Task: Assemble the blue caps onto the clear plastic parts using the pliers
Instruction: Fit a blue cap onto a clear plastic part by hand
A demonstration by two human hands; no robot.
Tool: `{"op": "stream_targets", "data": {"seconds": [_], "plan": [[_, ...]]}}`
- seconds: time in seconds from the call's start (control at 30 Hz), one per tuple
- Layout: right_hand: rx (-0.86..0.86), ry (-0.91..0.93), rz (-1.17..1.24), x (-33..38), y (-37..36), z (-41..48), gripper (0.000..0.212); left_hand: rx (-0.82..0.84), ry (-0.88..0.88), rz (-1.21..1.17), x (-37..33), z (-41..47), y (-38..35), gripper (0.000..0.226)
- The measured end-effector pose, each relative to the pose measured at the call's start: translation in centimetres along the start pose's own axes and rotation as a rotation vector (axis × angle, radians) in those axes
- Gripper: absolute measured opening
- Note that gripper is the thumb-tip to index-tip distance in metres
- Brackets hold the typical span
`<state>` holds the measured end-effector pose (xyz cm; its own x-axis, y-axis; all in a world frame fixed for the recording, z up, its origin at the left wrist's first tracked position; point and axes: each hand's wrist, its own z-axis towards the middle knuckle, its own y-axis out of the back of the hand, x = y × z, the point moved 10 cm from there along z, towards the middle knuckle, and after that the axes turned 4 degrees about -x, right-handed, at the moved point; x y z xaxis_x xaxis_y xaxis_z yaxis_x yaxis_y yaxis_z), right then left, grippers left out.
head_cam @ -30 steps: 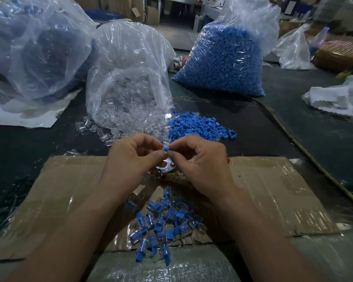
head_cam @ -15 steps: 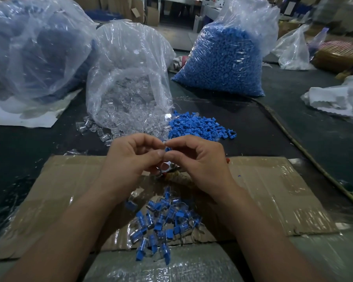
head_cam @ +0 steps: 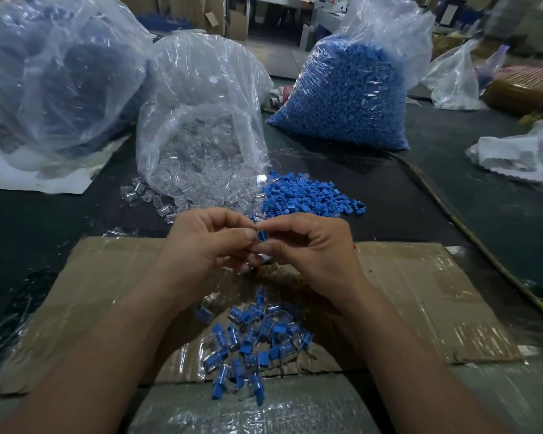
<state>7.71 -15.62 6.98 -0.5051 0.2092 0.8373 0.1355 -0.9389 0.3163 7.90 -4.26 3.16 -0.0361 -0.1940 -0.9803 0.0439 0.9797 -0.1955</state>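
Landmark: cardboard sheet [head_cam: 420,292], lying flat on the dark worktop [head_cam: 499,214], glossy with tape.

Hands: both raised over the far edge of the cardboard sheet, fingertips meeting. Left hand [head_cam: 207,245] has its fingers curled, thumb and forefinger pinched together at the tip. Right hand [head_cam: 314,249] is curled the same way, thumb and forefinger closing from the other side. Between the two pinches sits one blue cap [head_cam: 261,236], held upright and touched by both hands. Whether a clear part is seated under it cannot be told; the fingers cover that spot.

On the cardboard sheet, at its near edge below the wrists: a loose pile of assembled pieces [head_cam: 254,339], blue caps in clear bodies, some spilling off the near edge.

Under the right hand, on the cardboard sheet: a brownish object [head_cam: 279,272], mostly hidden, not identifiable.

Beyond the far edge of the cardboard sheet:
- heap of loose blue caps [head_cam: 304,195], on the worktop.
- bag of clear parts [head_cam: 201,136], just left of that heap, mouth open toward the sheet, a few clear parts [head_cam: 145,195] spilled at the mouth.
- bag of blue caps [head_cam: 351,98], farther back, full, slumped.

Far left of the cardboard sheet: a large clear bag [head_cam: 54,73] with dark contents, on white paper [head_cam: 60,180].

Far right of the cardboard sheet: crumpled white plastic [head_cam: 521,155].
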Motion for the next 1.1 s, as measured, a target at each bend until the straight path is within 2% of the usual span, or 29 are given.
{"op": "stream_targets", "data": {"seconds": [0.3,0.43,0.73,0.83,0.97,1.03,1.1], "plan": [[-0.036,0.012,-0.019,0.2,0.5,0.0,0.032,0.033,0.014,0.034,0.1,0.1,-0.1,0.015],[-0.038,0.011,-0.025,0.0,0.5,0.0,0.032,0.032,0.019,0.031,0.2,0.0,-0.1,0.005],[-0.005,0.118,-0.147,1.1,0.2,-0.1,0.037,0.028,-0.023,0.087,-0.1,-0.1,-0.1,0.013],[0.027,-0.040,-0.185,-0.3,0.8,0.1,0.031,0.013,-0.042,0.089,0.0,0.0,0.2,0.013],[0.036,-0.258,-0.397,-2.9,3.8,0.2,0.032,-0.049,-0.053,0.079,0.1,0.5,1.3,0.009],[0.132,-0.369,-0.495,-4.2,4.6,-0.2,0.039,-0.061,-0.061,0.086,0.0,0.7,1.6,0.004],[0.300,-0.484,-0.569,-5.7,4.2,-1.2,0.052,-0.068,-0.069,0.095,0.0,0.8,1.7,0.007]]}}
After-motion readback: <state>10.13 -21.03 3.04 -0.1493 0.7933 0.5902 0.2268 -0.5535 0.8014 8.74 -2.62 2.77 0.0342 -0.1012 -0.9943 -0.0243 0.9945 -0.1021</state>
